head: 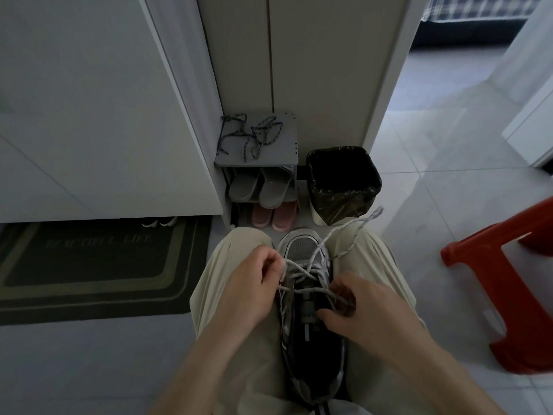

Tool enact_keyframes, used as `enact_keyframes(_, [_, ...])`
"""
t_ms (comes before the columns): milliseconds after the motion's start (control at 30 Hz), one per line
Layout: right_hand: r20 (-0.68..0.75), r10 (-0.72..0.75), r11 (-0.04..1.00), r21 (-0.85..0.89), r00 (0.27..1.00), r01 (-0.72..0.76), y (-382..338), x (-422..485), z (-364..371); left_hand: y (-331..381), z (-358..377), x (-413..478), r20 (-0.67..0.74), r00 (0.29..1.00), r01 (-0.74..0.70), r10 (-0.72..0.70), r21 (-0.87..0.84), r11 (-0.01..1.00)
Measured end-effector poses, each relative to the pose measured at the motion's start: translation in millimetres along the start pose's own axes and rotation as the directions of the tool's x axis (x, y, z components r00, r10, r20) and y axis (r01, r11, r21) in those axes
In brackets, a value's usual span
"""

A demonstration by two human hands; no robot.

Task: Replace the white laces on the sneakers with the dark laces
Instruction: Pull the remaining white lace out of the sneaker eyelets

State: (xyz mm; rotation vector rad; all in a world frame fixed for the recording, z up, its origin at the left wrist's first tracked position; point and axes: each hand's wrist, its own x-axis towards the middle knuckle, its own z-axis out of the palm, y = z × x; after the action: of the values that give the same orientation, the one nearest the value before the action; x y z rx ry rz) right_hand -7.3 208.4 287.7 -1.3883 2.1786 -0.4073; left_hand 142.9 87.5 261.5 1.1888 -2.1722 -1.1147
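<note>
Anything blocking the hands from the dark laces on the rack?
Nothing visible. The dark laces lie uncovered on the shoe rack top, straight ahead past the sneaker toe. Both the left hand and right hand grip the white lace though.

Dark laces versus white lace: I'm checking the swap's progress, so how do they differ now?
The dark laces lie loose in a tangle on the grey rack; the white lace is threaded through the sneaker. Nothing touches the dark laces; the left hand and right hand pinch the white lace. Both are flecked, rope-like cords.
</note>
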Motion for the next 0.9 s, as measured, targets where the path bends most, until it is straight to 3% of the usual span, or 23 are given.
enact_keyframes(133, [-0.013, -0.003, 1.0, -0.01, 1.0, 0.003, -1, 0, 0, -12, -1, -10, 0.11, 0.987, 0.122, -0.115, -0.055, 0.991])
enact_keyframes(233, [-0.013, 0.002, 1.0, -0.018, 1.0, -0.002, -3, 0, 0, -15, 3, -15, 0.119, 0.986, 0.127, -0.119, -0.062, 0.99])
enact_keyframes(333, [-0.006, -0.008, 1.0, 0.0, 1.0, 0.008, -2, 1, 0, -9, 4, -15, 0.037, 0.991, 0.126, -0.126, 0.001, 0.992])
enact_keyframes(467, [-0.008, -0.011, 1.0, -0.002, 1.0, 0.011, 0, 1, -1, -12, -14, -3, -0.188, 0.968, 0.166, -0.168, -0.027, 0.986])
enact_keyframes(567, [-0.003, -0.004, 1.0, -0.002, 1.0, 0.004, 1, 1, 0, -19, -27, 6, -0.173, 0.971, 0.183, -0.167, 0.078, 0.98])
enact_keyframes(667, [0.006, -0.002, 1.0, -0.013, 1.0, 0.002, 1, 2, 0, -13, -24, -1, -0.196, 0.979, 0.088, -0.057, 0.154, 0.984])
enact_keyframes(733, [0.01, -0.002, 1.0, -0.011, 1.0, 0.002, 0, 3, 1, -5, -20, -12, -0.194, 0.976, -0.061, 0.099, 0.192, 0.98])
enact_keyframes(800, [0.013, -0.001, 1.0, -0.019, 1.0, 0.001, 0, 3, 1, 0, -13, -20, -0.03, 0.968, -0.231, 0.249, 0.285, 0.93])
enact_keyframes(900, [0.014, -0.004, 1.0, -0.027, 1.0, 0.004, 1, 4, 1, -4, 2, -26, 0.124, 0.949, -0.315, 0.29, 0.348, 0.883])
